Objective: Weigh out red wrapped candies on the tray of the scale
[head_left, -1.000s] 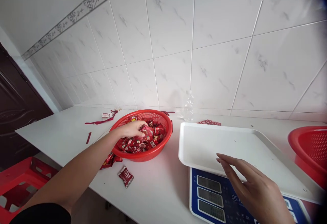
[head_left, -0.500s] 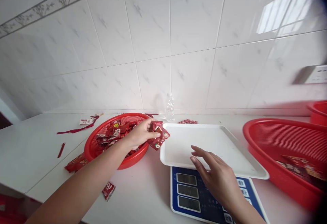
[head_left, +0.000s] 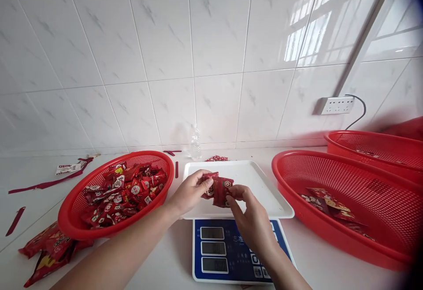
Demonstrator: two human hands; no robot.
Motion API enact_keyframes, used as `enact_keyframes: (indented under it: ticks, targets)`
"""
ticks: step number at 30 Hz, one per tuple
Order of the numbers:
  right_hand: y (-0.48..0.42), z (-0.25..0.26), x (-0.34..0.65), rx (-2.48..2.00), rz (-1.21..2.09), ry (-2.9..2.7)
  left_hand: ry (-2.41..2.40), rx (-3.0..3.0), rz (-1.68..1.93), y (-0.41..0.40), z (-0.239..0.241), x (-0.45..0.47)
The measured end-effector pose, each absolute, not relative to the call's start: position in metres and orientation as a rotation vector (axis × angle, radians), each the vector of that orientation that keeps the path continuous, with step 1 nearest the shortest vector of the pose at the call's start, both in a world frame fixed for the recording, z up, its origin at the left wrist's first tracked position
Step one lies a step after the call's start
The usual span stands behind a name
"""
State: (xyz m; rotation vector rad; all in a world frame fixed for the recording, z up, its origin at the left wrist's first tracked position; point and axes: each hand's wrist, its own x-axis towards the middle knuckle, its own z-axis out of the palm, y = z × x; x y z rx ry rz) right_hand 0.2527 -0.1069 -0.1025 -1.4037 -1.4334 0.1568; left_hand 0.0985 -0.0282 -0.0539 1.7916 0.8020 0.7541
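Note:
Over the white weighing tray (head_left: pixel 271 202), my left hand (head_left: pixel 189 193) is closed on small red snack packets (head_left: pixel 209 185). My right hand (head_left: pixel 249 213) pinches the right side of the patterned red packet (head_left: pixel 222 193), which my left fingers also seem to hold. How many packets lie under the fingers is hidden. Below the tray, the blue front panel of the digital scale (head_left: pixel 236 259) is partly covered by my right forearm. To the left stands a red perforated basket (head_left: pixel 64 208) heaped with similar red packets (head_left: pixel 132 188).
At right, a larger red basket (head_left: pixel 307 241) holds several flat packets (head_left: pixel 330 206); another red basket (head_left: pixel 363 138) stands behind. Large red bags (head_left: pixel 53 250) lie at front left. A clear bottle (head_left: pixel 195 142) stands by the tiled wall, below and left of a power strip (head_left: pixel 337 105).
My left hand has carried the red packets from the basket's edge to over the tray. My right hand has come in and pinched one. The view has turned right.

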Motion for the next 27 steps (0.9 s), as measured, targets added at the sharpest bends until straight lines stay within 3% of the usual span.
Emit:
enact_keyframes:
  ticks: [9,17,27]
  targets:
    - [-0.100,-0.106,0.269,-1.546,-0.123,-1.497,1.124,2.280,0.601,-0.006,-0.063,0.080]
    - [-0.097,-0.116,0.263,-1.535,-0.317,-1.816,1.006,2.598,0.402,-0.021,-0.070,0.083]
    - [-0.090,-0.129,0.271,-1.456,-0.295,-1.851,1.207,2.649,0.414,0.005,-0.061,0.076]
